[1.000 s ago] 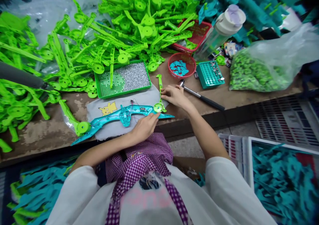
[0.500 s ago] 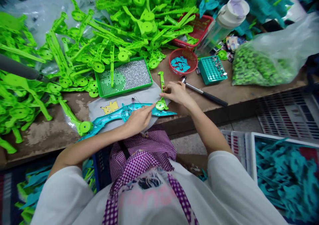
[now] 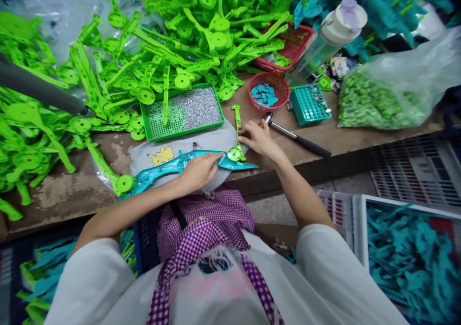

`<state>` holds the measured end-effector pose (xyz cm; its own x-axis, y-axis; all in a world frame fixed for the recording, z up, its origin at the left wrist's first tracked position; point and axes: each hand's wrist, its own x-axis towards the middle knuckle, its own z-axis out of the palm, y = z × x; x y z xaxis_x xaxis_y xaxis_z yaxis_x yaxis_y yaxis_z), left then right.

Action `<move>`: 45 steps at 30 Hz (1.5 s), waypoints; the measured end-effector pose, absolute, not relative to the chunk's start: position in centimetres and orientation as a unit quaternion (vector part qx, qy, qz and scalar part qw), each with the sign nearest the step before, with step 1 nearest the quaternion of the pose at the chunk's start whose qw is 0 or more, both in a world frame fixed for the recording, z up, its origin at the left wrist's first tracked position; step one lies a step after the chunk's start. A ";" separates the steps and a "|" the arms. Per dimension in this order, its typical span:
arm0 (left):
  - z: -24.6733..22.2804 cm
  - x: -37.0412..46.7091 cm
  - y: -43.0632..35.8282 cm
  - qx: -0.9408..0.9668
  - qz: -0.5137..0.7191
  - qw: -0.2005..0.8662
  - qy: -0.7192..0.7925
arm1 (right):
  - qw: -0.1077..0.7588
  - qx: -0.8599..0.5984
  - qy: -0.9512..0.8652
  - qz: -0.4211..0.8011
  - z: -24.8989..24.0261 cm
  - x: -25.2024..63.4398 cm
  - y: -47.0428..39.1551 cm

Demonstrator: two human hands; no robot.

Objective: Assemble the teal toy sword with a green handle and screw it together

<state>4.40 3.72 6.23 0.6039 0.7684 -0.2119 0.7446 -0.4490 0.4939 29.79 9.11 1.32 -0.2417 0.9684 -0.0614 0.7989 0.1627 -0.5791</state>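
Observation:
A blue bow-shaped plastic shell point(image 3: 154, 172) with thin wires along it lies on a grey cloth point(image 3: 142, 150). My left hand point(image 3: 200, 171) is laid over the shell's middle, its index finger stretched to the right and its other fingers curled over the near side, partly hidden. Over the shell's right end sits a green plastic part point(image 3: 236, 153) with a round disc and a narrow arm pointing away from me. My right hand point(image 3: 257, 138) pinches the narrow arm from the right, between thumb and fingers. Another green disc part point(image 3: 124, 184) is at the shell's left end.
A green tray point(image 3: 183, 135) of small metal pieces stands beyond the cloth. A hammer point(image 3: 298, 139), a teal block point(image 3: 306, 116) and a red basket point(image 3: 256, 102) of blue pieces are to the right. Green parts point(image 3: 151, 51) are heaped behind. A grey tool point(image 3: 39, 90) enters from the left.
The view has shifted slightly. My right fingers have bent closer around the green part's arm. My left hand stays on the blue shell, with little change.

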 end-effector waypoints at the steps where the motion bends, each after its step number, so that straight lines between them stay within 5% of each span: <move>1: 6.3 4.1 3.8 0.851 0.012 0.274 0.448 | 0.163 -0.593 -0.746 0.255 1.2 29.8 9.0; 8: 6.7 4.9 4.3 0.862 0.037 0.320 0.392 | 0.123 -0.595 -0.760 0.229 1.9 29.4 8.3; 16: 6.8 4.9 5.0 0.879 -0.088 0.238 0.403 | 0.114 -0.576 -0.775 0.235 2.3 29.5 8.2; 25: 7.0 5.3 4.3 0.793 0.158 0.406 0.426 | 0.125 -0.575 -0.764 0.264 3.4 29.2 8.3; 29: 7.4 7.0 3.8 0.797 0.145 0.451 0.374 | 0.135 -0.589 -0.754 0.259 3.4 29.0 8.5; 45: 5.6 3.4 4.0 0.875 -0.028 0.203 0.439 | 0.111 -0.569 -0.775 0.252 3.0 29.2 7.9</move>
